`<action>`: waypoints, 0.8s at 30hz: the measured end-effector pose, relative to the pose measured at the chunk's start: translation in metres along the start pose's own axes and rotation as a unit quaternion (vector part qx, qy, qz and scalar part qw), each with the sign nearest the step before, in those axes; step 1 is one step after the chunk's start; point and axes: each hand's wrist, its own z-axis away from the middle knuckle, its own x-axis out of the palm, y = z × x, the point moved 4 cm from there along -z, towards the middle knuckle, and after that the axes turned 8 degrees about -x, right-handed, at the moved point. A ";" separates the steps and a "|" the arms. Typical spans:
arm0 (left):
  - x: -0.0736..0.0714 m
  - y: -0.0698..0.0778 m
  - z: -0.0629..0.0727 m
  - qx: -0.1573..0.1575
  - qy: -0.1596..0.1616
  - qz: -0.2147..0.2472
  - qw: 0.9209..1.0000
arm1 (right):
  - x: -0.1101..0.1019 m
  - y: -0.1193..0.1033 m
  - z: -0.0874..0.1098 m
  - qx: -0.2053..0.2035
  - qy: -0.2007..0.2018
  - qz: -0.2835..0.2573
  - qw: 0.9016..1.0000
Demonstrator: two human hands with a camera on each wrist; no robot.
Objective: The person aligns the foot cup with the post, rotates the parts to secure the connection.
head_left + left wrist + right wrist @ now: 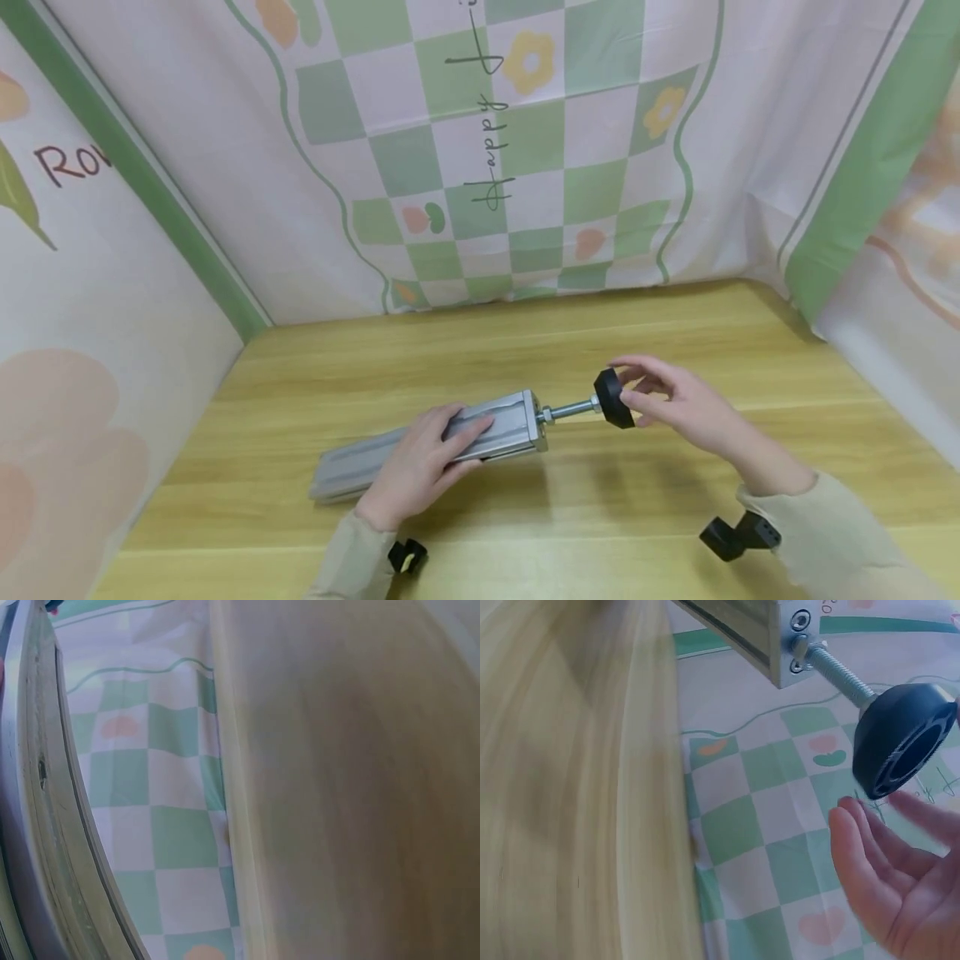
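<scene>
My left hand [420, 467] grips a silver aluminium profile [360, 465], with fingers spread across its upper face. The profile's grooved side [60, 817] runs down the left edge of the left wrist view. From its end plate [785, 645] a threaded rod [573, 409] with nuts sticks out to the right. A black round leveling foot [612, 399] caps the rod. At its rim, my right hand [686, 408] pinches the foot between thumb and fingers. The right wrist view shows the foot's hollow underside [911, 757], with the other fingers loosely bent below it.
A light wooden table [375, 350] lies under both hands. Printed cloth with a green check pattern [532, 183] hangs behind it, and more cloth closes off the left and right sides. Black wrist cameras [738, 536] sit at both sleeves.
</scene>
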 end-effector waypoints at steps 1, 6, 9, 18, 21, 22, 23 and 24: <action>0.000 0.000 0.000 0.001 0.001 -0.002 1.000 | 0.000 -0.001 0.000 -0.025 0.003 0.004 1.000; 0.001 -0.001 0.000 0.002 0.005 -0.002 1.000 | 0.000 -0.011 0.002 -0.177 0.000 0.040 0.983; 0.001 0.000 0.001 0.001 0.005 -0.003 1.000 | -0.002 -0.014 0.003 -0.235 -0.016 0.057 0.970; 0.002 0.001 0.000 0.003 -0.001 0.006 1.000 | -0.005 -0.011 0.006 -0.256 -0.029 0.059 0.964; 0.001 0.001 0.001 0.002 -0.003 0.005 1.000 | -0.004 -0.010 0.005 -0.251 -0.024 0.038 0.967; 0.001 0.001 0.001 0.001 -0.005 0.006 1.000 | -0.004 -0.010 0.005 -0.247 -0.021 0.033 0.968; 0.000 0.001 0.001 0.002 -0.004 0.007 1.000 | -0.004 -0.010 0.005 -0.243 -0.018 0.028 0.969; 0.000 0.002 0.000 0.003 -0.005 0.008 1.000 | -0.004 -0.010 0.005 -0.237 -0.014 0.024 0.971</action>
